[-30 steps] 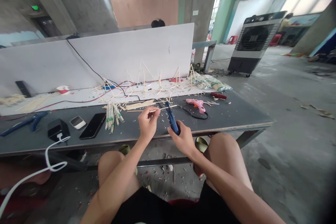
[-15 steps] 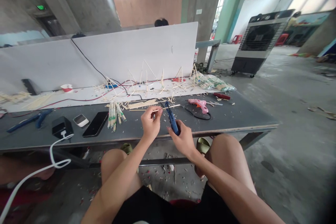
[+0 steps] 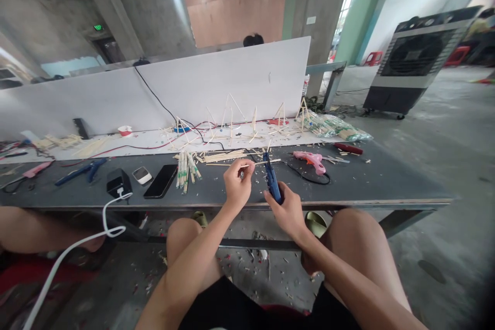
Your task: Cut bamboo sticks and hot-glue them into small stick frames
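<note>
My left hand (image 3: 237,183) is closed, pinching one end of a thin wooden stick (image 3: 261,163) between thumb and fingertips. The stick points right and passes the jaws of a blue hand cutter (image 3: 272,181). My right hand (image 3: 288,209) wraps round the cutter's handles near the table's front edge. Whether the blades touch the stick is too small to make out. Behind my hands lies a pile of loose sticks (image 3: 226,156). Bundles of wrapped wooden chopsticks (image 3: 186,171) lie left of my left hand.
A pink glue gun (image 3: 310,161) and a red-handled tool (image 3: 348,149) lie to the right. Left are a phone (image 3: 161,181), a black charger (image 3: 118,182) and another blue tool (image 3: 81,171). Stick frames (image 3: 231,118) stand along the white board (image 3: 216,90). Another person's leg (image 3: 42,229) shows at left.
The whole view has shifted, so everything sits further right in the picture. My hands keep their hold on the stick and the cutter, with little change between them.
</note>
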`<state>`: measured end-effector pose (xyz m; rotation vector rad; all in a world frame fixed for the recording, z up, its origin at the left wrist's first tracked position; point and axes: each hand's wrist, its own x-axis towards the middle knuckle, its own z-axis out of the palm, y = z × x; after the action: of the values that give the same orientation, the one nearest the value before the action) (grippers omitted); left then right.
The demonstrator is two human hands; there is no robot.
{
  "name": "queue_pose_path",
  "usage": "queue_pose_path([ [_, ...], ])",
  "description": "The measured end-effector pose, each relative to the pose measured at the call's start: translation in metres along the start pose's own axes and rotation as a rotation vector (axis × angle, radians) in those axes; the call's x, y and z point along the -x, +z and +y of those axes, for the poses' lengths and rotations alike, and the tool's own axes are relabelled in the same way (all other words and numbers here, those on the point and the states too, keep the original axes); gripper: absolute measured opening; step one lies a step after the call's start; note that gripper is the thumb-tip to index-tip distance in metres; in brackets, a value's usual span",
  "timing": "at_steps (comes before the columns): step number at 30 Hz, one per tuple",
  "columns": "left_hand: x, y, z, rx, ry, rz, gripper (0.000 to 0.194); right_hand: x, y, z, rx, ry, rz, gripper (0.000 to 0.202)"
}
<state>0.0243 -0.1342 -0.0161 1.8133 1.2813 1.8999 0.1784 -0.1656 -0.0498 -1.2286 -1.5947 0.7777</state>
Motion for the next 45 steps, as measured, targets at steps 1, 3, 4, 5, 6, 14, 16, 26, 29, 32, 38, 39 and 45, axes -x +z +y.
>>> queue_pose_path([
  [1, -0.0002, -0.0002, 0.0003, 0.0, 0.005, -0.002, 0.022, 0.0001, -0.0002, -0.0002, 0.004, 0.0, -0.002, 0.029],
  [3, -0.0007, -0.0006, 0.0009, 0.0, 0.016, -0.009, 0.02, 0.0002, -0.0003, -0.0005, 0.011, -0.006, -0.006, 0.028],
  [4, -0.0009, -0.0007, 0.0012, -0.001, 0.022, -0.012, 0.019, 0.0002, -0.0003, -0.0005, 0.013, -0.01, -0.009, 0.028],
  [5, -0.0011, -0.0008, 0.0015, -0.005, 0.027, -0.014, 0.019, 0.0001, -0.0001, -0.0005, 0.013, -0.014, -0.012, 0.028],
  [6, -0.0012, -0.0008, 0.0016, -0.008, 0.032, -0.013, 0.019, -0.0001, 0.0001, -0.0005, 0.012, -0.018, -0.015, 0.028],
  [14, -0.0011, -0.0007, 0.0, -0.016, 0.047, -0.013, 0.018, -0.0025, 0.0005, -0.0006, -0.007, -0.02, -0.02, 0.027],
  [16, -0.001, -0.0009, -0.0006, -0.016, 0.045, -0.019, 0.018, -0.0026, 0.0001, -0.001, -0.009, -0.017, -0.022, 0.026],
  [26, -0.0023, -0.0003, 0.0009, -0.046, 0.067, -0.031, 0.021, -0.002, -0.0004, -0.0034, -0.02, -0.023, -0.027, 0.025],
  [29, -0.0026, -0.0007, 0.0006, -0.05, 0.082, -0.03, 0.021, -0.0019, -0.0013, -0.004, -0.016, -0.027, -0.029, 0.025],
  [32, -0.0033, -0.0015, 0.001, -0.059, 0.121, -0.038, 0.018, -0.001, -0.0017, -0.0043, -0.012, -0.016, -0.044, 0.025],
  [38, -0.0033, -0.0012, 0.002, -0.08, 0.148, -0.04, 0.018, -0.0005, 0.0004, -0.0045, -0.007, -0.009, -0.036, 0.025],
  [39, -0.003, -0.0011, 0.0014, -0.082, 0.144, -0.04, 0.019, -0.0007, 0.0007, -0.0045, -0.006, -0.011, -0.033, 0.024],
  [45, -0.0004, 0.0003, -0.0068, -0.007, 0.045, -0.019, 0.022, -0.0011, 0.0004, -0.0047, -0.002, -0.019, -0.011, 0.023],
])
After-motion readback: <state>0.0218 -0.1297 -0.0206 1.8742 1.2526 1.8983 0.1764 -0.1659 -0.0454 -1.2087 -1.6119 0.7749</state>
